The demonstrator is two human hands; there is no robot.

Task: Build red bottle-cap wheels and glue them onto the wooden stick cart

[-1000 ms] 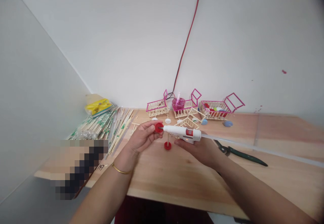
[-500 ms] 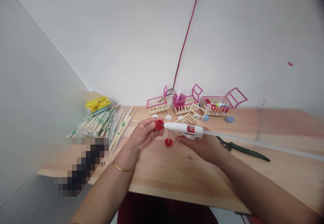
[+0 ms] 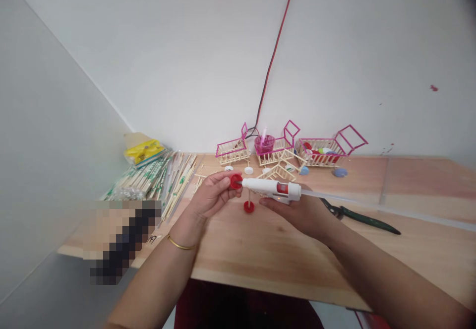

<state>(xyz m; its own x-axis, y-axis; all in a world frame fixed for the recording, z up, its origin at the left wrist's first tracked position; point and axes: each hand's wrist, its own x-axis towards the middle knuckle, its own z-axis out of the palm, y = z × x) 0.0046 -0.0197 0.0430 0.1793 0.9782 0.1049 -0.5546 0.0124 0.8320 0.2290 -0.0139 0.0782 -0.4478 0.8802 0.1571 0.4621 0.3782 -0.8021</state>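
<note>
Between the thumb and fingers of my left hand (image 3: 213, 192) is a red bottle cap (image 3: 235, 181), its hollow side turned toward the right. My right hand (image 3: 303, 215) is wrapped round a white glue gun (image 3: 260, 186), with a long clear glue stick (image 3: 345, 200) running out of its back. The gun's nozzle points into the cap; whether it touches the cap I cannot tell. Just below, a second red cap (image 3: 249, 207) lies on the table with a thin stick standing up from it.
Small stick carts with pink rims (image 3: 233, 151) line the wall, one bearing a pink cup (image 3: 265, 144). White and blue caps (image 3: 340, 172) lie before them. Green-handled cutters (image 3: 368, 220) rest at right. Loose sticks (image 3: 180, 185) and a yellow bag (image 3: 143, 151) are at left on the wooden table (image 3: 275, 264).
The whole view has shifted very slightly. My hands, the cap and the glue gun keep the same positions relative to each other.
</note>
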